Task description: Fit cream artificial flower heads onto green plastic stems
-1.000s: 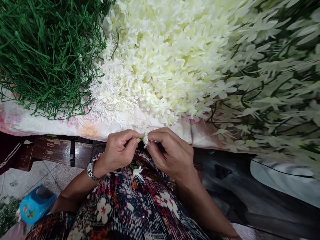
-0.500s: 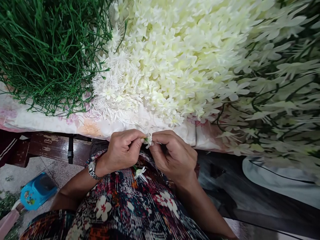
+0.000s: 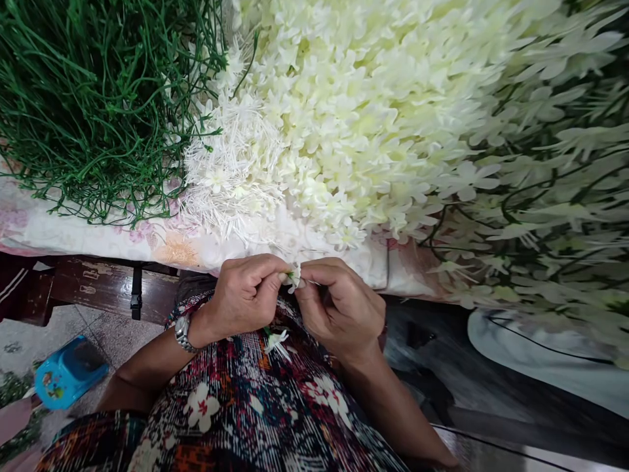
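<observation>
My left hand [image 3: 248, 293] is closed, thumb and forefinger pinching the green end of a small white flower [image 3: 295, 277]. My right hand [image 3: 341, 305] grips the flower's white part from the other side, so it sits between my fingertips, just off the counter's near edge. A second white flower [image 3: 278, 342] hangs below my left hand, in front of my patterned clothing [image 3: 246, 406] (whether I hold its stem, I cannot tell). On the cloth-covered counter [image 3: 105, 237], green stems [image 3: 103, 111] lie heaped to the left, beside a patch of thin white strands [image 3: 236, 151]. Cream blossoms [image 3: 354, 124] spread next to those, and stemmed white flowers [image 3: 555, 190] fill the right side. My left wrist wears a metal watch [image 3: 183, 333]; a blue plastic object [image 3: 71, 372] is down at the lower left.
</observation>
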A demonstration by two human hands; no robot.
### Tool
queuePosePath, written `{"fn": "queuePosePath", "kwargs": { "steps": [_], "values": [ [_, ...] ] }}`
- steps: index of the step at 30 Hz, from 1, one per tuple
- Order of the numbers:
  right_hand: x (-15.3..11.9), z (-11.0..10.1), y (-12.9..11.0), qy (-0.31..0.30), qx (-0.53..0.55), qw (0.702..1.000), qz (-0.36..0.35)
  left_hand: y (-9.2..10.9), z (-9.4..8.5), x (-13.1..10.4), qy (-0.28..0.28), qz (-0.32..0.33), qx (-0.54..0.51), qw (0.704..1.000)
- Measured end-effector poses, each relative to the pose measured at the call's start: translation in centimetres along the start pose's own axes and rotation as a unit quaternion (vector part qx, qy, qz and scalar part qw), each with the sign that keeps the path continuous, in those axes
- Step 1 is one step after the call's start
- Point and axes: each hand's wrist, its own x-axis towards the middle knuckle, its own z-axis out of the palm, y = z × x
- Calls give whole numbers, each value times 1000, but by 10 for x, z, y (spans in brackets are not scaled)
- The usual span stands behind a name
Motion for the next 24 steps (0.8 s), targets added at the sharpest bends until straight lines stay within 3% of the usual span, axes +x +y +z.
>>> {"fn": "queuePosePath", "kwargs": {
  "steps": [15, 24],
  "values": [
    [0, 10, 3, 28, 32, 999, -11, 0, 4, 0, 21, -7, -14, 1000],
    [8, -2, -1, -12, 44, 999, 15, 1, -3, 1, 8, -48, -103, 993]
  ]
}}
